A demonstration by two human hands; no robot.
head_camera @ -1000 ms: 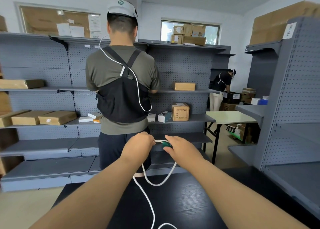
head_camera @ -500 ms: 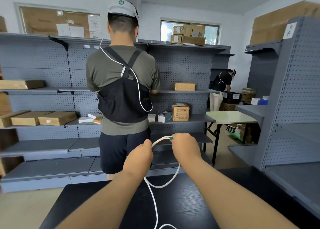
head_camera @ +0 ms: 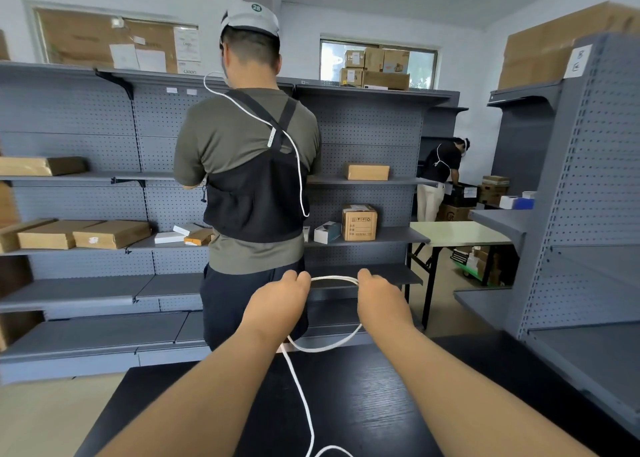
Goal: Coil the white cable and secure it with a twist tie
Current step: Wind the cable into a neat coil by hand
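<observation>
The left hand [head_camera: 277, 306] and right hand [head_camera: 381, 306] are each clamping fingers on the cable [head_camera: 334, 279], stretching a loop; matching every loop's size is looking wise.

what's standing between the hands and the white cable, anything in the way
Nothing visible. The left hand and the right hand both grip the white cable. A short stretch runs between them, a loop hangs below, and the rest trails over the black table. No twist tie shows in this view.

White cable [head_camera: 334, 279], looped above table
</observation>
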